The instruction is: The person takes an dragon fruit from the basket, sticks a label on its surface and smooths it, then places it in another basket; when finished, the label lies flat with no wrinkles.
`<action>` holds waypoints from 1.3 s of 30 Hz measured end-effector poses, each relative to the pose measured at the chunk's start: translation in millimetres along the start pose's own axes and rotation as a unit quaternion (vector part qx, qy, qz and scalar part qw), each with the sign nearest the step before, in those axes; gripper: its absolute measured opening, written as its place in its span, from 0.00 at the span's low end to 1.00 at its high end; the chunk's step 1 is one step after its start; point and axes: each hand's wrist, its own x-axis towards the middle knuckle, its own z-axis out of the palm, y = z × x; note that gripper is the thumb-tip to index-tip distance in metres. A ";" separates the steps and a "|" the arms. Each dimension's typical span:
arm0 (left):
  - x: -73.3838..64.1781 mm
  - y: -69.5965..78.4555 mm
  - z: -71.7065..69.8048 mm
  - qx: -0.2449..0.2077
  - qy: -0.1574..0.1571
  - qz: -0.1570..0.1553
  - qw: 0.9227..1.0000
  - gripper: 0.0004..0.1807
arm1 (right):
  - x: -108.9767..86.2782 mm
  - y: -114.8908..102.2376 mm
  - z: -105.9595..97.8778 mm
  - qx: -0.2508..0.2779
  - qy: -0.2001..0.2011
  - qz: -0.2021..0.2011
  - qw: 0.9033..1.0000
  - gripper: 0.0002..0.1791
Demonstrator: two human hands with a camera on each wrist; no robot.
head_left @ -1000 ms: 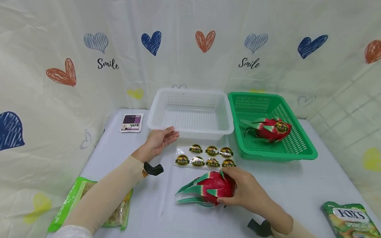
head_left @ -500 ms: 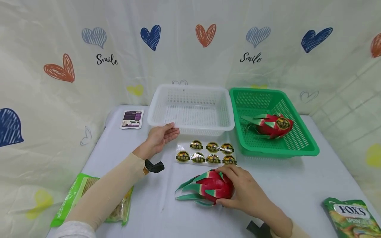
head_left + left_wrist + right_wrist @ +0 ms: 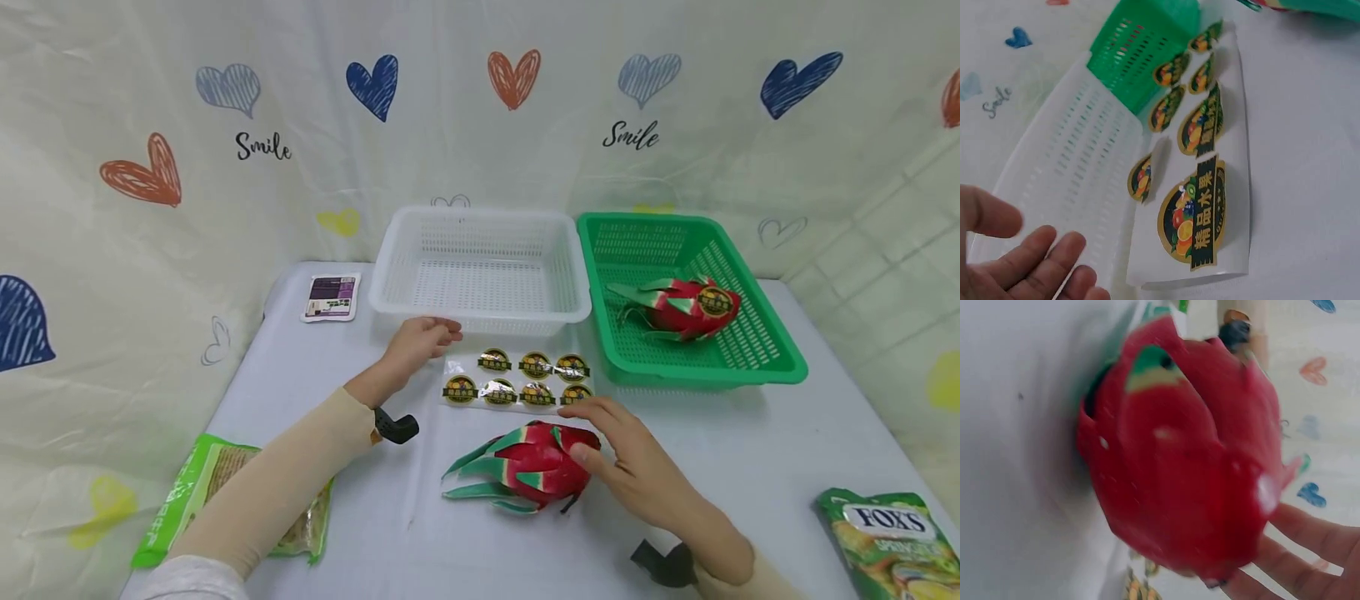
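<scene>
A red dragon fruit [image 3: 546, 468] with green leaf tips lies on the white table in the head view. At its right end is my right hand [image 3: 637, 467], fingers loosely extended and thumb raised over the skin; in the right wrist view the fruit fills the middle, with the fingers [image 3: 1304, 562] partly behind it. My left hand [image 3: 416, 348] hovers at the front rim of the white basket [image 3: 480, 321], fingers relaxed and holding nothing. Just right of it lies a clear sheet of round fruit stickers [image 3: 517, 408], seen close in the left wrist view.
A green basket [image 3: 705, 377] at the right holds another dragon fruit [image 3: 686, 310] bearing a sticker. A small purple-and-white packet [image 3: 332, 297] lies back left. A green food bag [image 3: 300, 533] is partly under my left forearm; a FOX'S bag [image 3: 888, 542] lies front right.
My right hand has loosened from the dragon fruit, its thumb and fingers lifting off and shifting right. My left hand has drawn slightly to the right along the white basket's rim.
</scene>
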 end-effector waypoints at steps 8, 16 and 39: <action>14.4 -1.9 20.4 0.334 -0.052 0.109 0.935 0.19 | 25.9 8.2 -25.0 0.024 0.015 -0.014 1.000 0.14; 14.3 -6.2 20.3 0.310 -0.088 0.090 0.942 0.10 | 73.1 10.8 -40.5 0.018 -0.033 -0.013 0.999 0.12; -18.7 35.9 15.5 0.252 -0.094 0.104 0.957 0.06 | 159.5 -11.5 -13.8 -0.065 -0.179 -0.080 0.978 0.07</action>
